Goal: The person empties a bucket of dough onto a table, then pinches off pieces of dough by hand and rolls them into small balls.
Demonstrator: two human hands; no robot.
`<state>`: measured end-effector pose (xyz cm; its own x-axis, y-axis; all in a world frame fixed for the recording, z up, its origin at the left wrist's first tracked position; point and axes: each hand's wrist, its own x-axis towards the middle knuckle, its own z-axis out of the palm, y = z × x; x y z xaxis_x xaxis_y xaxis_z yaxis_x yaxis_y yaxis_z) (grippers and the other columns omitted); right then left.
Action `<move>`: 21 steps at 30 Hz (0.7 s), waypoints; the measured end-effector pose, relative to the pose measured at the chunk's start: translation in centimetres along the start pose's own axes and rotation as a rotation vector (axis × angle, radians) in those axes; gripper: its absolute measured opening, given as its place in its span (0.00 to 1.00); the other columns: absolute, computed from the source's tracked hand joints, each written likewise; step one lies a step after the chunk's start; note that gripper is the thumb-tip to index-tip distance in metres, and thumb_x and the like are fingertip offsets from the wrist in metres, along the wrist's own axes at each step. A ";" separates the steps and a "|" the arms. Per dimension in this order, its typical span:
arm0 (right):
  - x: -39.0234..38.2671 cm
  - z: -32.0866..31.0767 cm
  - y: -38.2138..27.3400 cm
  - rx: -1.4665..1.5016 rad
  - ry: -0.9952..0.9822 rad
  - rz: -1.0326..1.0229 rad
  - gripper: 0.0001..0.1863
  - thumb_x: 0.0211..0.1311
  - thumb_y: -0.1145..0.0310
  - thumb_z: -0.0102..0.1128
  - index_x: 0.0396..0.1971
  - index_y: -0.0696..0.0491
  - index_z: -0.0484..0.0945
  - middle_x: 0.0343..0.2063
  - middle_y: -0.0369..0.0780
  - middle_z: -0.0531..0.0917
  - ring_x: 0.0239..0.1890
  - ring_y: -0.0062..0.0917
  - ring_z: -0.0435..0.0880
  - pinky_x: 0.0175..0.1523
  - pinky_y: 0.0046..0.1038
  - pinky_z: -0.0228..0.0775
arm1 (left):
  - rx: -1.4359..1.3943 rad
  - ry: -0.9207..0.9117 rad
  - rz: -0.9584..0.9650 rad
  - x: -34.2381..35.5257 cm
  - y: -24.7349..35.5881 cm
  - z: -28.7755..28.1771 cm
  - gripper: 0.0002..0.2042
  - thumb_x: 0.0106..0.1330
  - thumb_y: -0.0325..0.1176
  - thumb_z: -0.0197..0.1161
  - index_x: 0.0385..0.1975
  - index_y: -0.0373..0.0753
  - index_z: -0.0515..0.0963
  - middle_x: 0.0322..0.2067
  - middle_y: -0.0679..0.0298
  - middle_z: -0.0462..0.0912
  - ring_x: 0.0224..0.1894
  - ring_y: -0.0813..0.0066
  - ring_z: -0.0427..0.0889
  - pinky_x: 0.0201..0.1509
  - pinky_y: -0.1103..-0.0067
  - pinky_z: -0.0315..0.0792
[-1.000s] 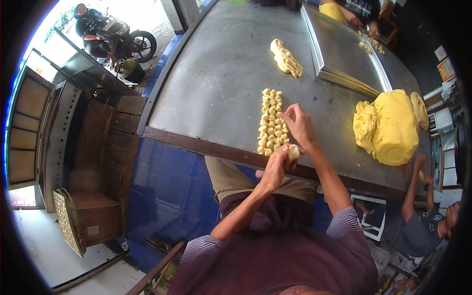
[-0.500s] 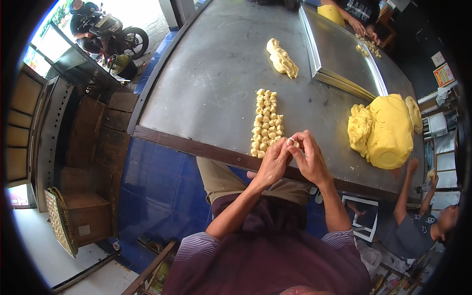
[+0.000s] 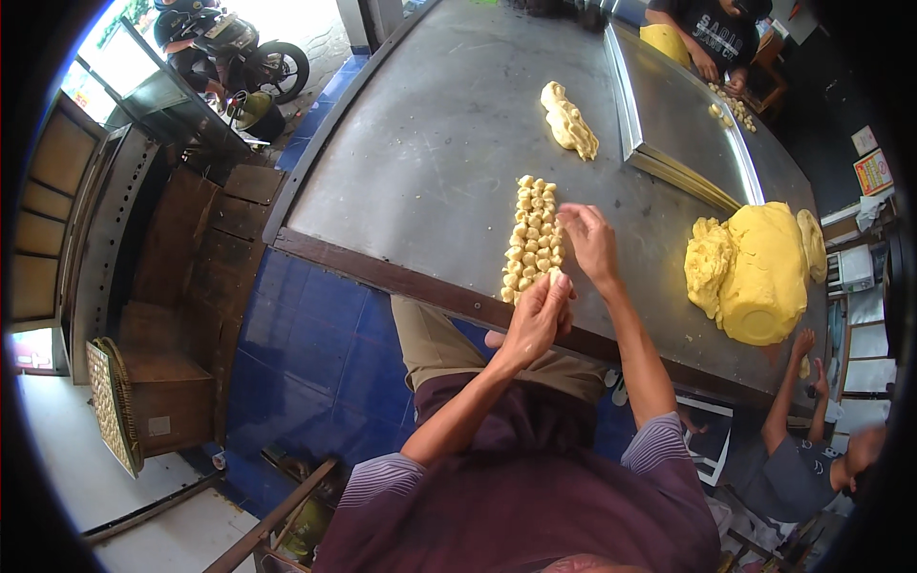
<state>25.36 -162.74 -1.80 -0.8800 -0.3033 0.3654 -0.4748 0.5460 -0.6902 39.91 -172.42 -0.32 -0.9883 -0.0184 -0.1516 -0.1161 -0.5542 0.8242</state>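
Several small, pale yellow dough balls (image 3: 531, 239) lie in close rows on the metal-topped table (image 3: 411, 172). At the near end of these rows, my left hand (image 3: 540, 317) is closed round a bit of dough (image 3: 555, 275), which peeks out by the thumb. My right hand (image 3: 590, 246) reaches to the right side of the rows, fingertips bent together beside the balls; what they pinch, if anything, is hidden. Farther off lies a long, lumpy strip of pale dough (image 3: 569, 122).
A big yellow dough mass (image 3: 759, 272) sits at the right. Behind it are stacked metal trays (image 3: 683, 110). Across the table a person (image 3: 712, 43) handles small dough pieces (image 3: 734, 107); another person (image 3: 807, 458) is at the right. The table's wooden edge (image 3: 382, 275) runs before me.
My right hand has parted from the left and moved forward to the right side of the rows. The left stays near the row's end with dough. The whole view has shifted slightly.
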 end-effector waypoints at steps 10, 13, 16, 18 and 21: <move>-5.0 -6.9 -7.4 0.101 -0.252 -0.120 0.11 0.66 0.66 0.58 0.43 0.57 0.79 0.28 0.41 0.79 0.28 0.28 0.78 0.33 0.26 0.69 | 0.152 0.045 0.159 2.0 -0.4 0.7 0.13 0.77 0.39 0.46 0.45 0.35 0.72 0.21 0.73 0.65 0.23 0.86 0.62 0.26 0.84 0.62; -5.3 -6.5 -7.0 0.078 -0.212 -0.111 0.12 0.68 0.64 0.56 0.37 0.59 0.76 0.28 0.45 0.80 0.28 0.33 0.79 0.32 0.31 0.69 | 0.119 0.042 0.132 1.9 -0.2 1.1 0.14 0.77 0.40 0.45 0.33 0.37 0.68 0.20 0.72 0.64 0.21 0.85 0.61 0.25 0.83 0.60; -4.6 -4.9 -4.7 0.062 -0.187 -0.013 0.14 0.68 0.62 0.56 0.33 0.59 0.72 0.27 0.48 0.79 0.27 0.38 0.79 0.32 0.36 0.68 | 0.163 -0.047 0.147 2.2 -0.4 0.5 0.16 0.77 0.41 0.44 0.27 0.38 0.66 0.19 0.73 0.62 0.21 0.85 0.60 0.24 0.82 0.58; -2.3 -3.4 -2.5 -0.043 -0.182 0.072 0.15 0.68 0.60 0.56 0.32 0.58 0.71 0.25 0.49 0.78 0.27 0.40 0.78 0.32 0.38 0.68 | 0.184 -0.107 0.179 2.1 -0.7 0.1 0.17 0.77 0.40 0.44 0.25 0.38 0.65 0.18 0.73 0.61 0.21 0.85 0.58 0.24 0.81 0.57; 1.4 -1.0 -0.2 0.012 -0.070 0.215 0.16 0.65 0.60 0.59 0.31 0.59 0.72 0.22 0.46 0.79 0.26 0.39 0.79 0.33 0.37 0.70 | 0.072 -0.137 0.166 0.7 -0.2 0.9 0.17 0.76 0.40 0.43 0.25 0.39 0.68 0.20 0.75 0.62 0.22 0.87 0.59 0.25 0.85 0.57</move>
<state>24.23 -162.48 -0.53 -0.9578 -0.2349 0.1654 -0.2763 0.5948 -0.7549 39.12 -171.60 -0.11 -0.9981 0.0114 0.0613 0.0478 -0.4923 0.8691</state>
